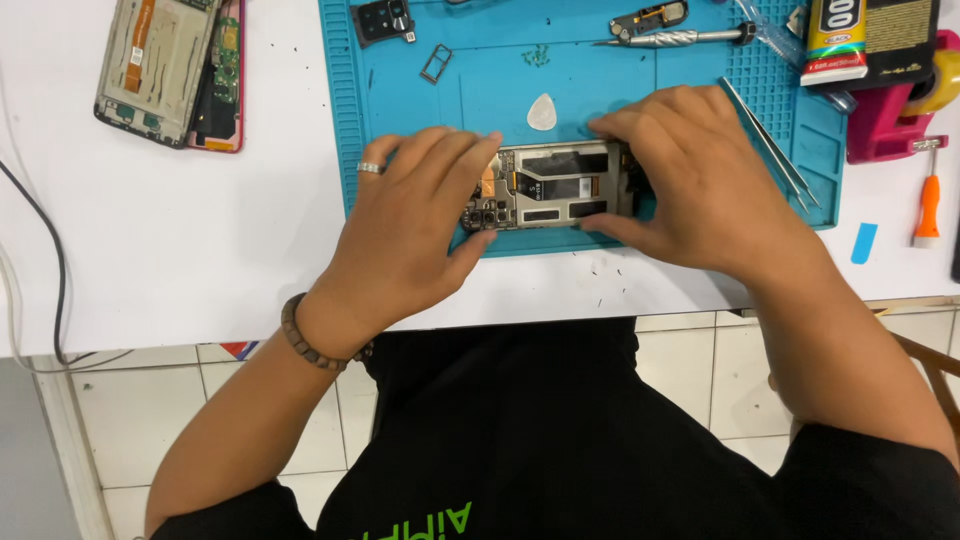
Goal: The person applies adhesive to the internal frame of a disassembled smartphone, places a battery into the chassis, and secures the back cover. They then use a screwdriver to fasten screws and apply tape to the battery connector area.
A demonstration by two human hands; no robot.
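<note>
Spreading under everything, my white table (180,240) leaves open room at the left, its near edge meeting pale floor tiles (690,370); on it the blue mat (420,90) lies with its front edge near the table's. My left hand (410,225) and right hand (700,180) grasp the opened phone (555,187) by its ends, low on the mat. Tweezers (775,150) lie just right; a yellow-and-black glue tube (838,40) sits far right; a white pick (542,112) rests just beyond the phone

White pick (541,111), tweezers (772,145), screwdriver (670,38)
</note>
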